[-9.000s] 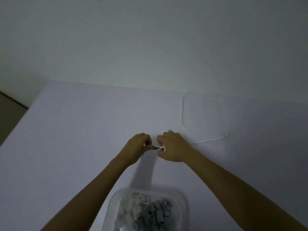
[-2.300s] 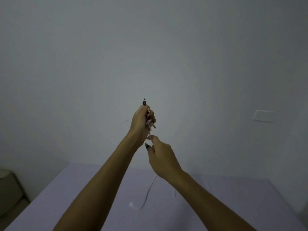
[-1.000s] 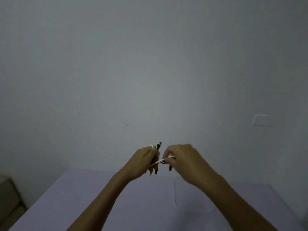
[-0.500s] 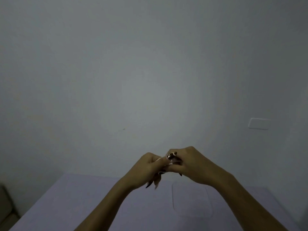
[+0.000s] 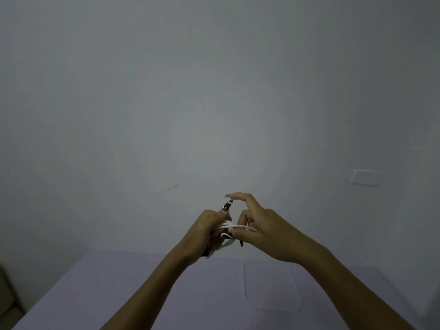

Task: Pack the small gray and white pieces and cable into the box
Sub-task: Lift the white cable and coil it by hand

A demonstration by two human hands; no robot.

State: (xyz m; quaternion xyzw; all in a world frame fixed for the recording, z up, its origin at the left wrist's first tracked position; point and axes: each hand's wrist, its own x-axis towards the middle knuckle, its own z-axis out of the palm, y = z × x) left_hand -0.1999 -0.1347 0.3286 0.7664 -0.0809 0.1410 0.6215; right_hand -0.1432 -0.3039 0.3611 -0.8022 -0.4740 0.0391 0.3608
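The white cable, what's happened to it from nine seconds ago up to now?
Then the cable trailed loose across the table with both hands pinching one end. Since then it was lifted off and gathered into loops: the left hand grips the bundle, the right hand holds a strand. The clear lid stayed on the table; the box is out of view.

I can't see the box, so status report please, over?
Left hand grips coiled white cable. Right hand pinches its loose end. Box out of view; clear lid lies on table.
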